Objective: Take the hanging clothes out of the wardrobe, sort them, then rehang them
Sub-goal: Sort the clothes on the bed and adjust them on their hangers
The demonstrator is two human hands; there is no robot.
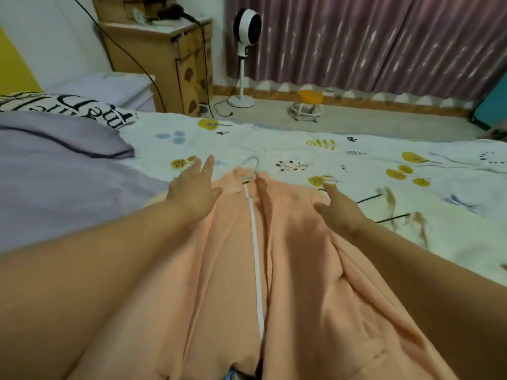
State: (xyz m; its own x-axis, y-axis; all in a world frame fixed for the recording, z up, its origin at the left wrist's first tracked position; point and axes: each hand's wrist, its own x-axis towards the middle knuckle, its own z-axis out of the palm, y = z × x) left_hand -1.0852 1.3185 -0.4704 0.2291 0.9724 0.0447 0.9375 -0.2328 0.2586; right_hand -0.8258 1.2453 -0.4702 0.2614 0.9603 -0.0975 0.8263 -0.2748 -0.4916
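Peach jacket (274, 256) with white zipper (256, 259), on a hanger (251, 167), lay between both hands on a floral bedsheet (301, 149). Left of the left hand (193, 192): lilac quilt (55, 171). Beyond: cabinet (170, 56), fan (245, 31), stool (308, 104), curtain (370, 39). Right hand (338, 208) and left both reached forward, fingers straight and apart, holding nothing.
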